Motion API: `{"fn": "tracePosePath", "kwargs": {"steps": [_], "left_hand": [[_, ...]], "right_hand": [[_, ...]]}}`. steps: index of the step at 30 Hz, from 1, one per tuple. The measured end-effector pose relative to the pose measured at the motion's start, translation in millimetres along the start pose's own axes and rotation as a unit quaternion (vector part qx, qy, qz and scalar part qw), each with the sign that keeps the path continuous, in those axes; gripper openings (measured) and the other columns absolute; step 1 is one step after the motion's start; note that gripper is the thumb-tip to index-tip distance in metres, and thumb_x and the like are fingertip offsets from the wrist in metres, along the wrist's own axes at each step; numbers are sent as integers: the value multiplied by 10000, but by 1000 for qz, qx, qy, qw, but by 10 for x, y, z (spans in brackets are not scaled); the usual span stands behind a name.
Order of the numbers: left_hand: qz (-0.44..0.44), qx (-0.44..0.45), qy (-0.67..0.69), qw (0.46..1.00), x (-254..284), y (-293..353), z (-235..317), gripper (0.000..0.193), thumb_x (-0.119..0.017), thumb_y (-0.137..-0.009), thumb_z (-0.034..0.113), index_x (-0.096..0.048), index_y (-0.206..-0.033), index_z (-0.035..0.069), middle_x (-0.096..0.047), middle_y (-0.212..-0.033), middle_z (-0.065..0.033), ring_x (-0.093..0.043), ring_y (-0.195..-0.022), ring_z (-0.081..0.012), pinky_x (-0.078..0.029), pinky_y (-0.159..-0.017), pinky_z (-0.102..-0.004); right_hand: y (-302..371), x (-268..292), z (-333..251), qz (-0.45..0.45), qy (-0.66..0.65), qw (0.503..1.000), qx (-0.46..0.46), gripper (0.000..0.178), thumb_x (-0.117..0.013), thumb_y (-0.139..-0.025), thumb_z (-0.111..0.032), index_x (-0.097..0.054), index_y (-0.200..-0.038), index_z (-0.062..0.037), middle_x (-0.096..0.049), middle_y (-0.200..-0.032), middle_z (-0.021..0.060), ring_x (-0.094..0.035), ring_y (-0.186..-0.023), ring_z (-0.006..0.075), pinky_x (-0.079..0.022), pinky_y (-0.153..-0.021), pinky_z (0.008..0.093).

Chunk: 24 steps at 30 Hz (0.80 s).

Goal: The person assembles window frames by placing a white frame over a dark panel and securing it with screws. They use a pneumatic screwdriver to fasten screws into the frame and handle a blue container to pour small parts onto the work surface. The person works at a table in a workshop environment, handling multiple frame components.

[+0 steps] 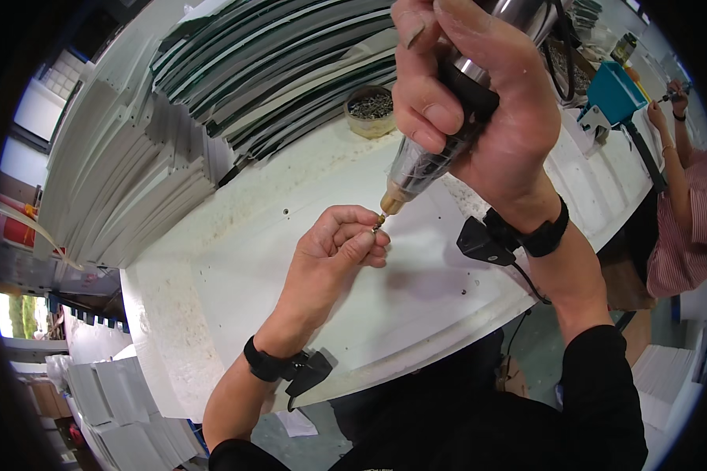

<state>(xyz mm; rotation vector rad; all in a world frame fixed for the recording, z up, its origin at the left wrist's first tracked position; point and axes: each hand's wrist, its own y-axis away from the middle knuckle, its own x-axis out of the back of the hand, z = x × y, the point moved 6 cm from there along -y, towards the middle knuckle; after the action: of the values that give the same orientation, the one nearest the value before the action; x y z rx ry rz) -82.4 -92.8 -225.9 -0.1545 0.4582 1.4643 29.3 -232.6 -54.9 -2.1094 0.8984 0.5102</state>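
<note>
My right hand [495, 110] is wrapped round an electric screwdriver [426, 162] with a dark grip and a clear, tapered front, its tip slanting down to the left. Just under that tip, my left hand [339, 239] pinches a small screw [378, 227] between thumb and forefinger. The screw and the driver's tip meet or nearly meet; I cannot tell which. Beneath both hands lies a pale flat panel [291, 286] on the white worktable [169, 306]. Each of my wrists carries a black strap with a small black box.
A round tub of screws [370, 114] stands behind my hands. Stacked grey and dark green panels [283, 74] fill the back, with white panels [126, 177] at the left. A teal bin [617, 93] stands at the far right, near another person in a striped top [679, 228].
</note>
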Motion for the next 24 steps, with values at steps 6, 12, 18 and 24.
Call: {"fn": "tracePosePath", "kwargs": {"steps": [6, 12, 18, 24], "left_hand": [[69, 39, -148, 986, -29, -178, 307, 199, -622, -1048, 103, -650, -1194, -30, -733, -1043, -82, -666, -966, -124, -558, -875, -307], [63, -68, -355, 930, -16, -554, 382, 197, -651, -1002, 103, -725, -1161, 13, -738, -1179, -55, -645, -1036, -122, -491, -889, -281], [53, -138, -463, 874, 7, -897, 380, 234, -600, -966, 32, -730, -1150, -31, -674, -1253, -124, -636, -1120, -216, -493, -974, -332], [43, -138, -447, 883, 27, -1016, 291, 240, -580, -972, 21, -745, -1137, -35, -662, -1237, -136, -637, -1133, -241, -481, -1008, -339]], "right_hand": [[-148, -83, -45, -24, 108, 994, 10, 244, -705, -992, -211, -597, -1087, -13, -604, -806, 57, -533, -497, 79, -436, -430, 247], [-260, 49, 65, -88, 160, 982, 53, 126, -671, -1018, -135, -622, -1071, -32, -575, -716, -18, -510, -529, 36, -411, -466, 215], [-304, 302, 264, -62, 253, 965, 24, 101, -704, -1005, -158, -684, -1051, -70, -572, -689, -86, -511, -584, 15, -414, -520, 223], [-344, 439, 345, -70, 290, 954, 2, 123, -710, -1000, -187, -693, -1057, -80, -585, -711, -82, -518, -620, 14, -424, -552, 235]]}}
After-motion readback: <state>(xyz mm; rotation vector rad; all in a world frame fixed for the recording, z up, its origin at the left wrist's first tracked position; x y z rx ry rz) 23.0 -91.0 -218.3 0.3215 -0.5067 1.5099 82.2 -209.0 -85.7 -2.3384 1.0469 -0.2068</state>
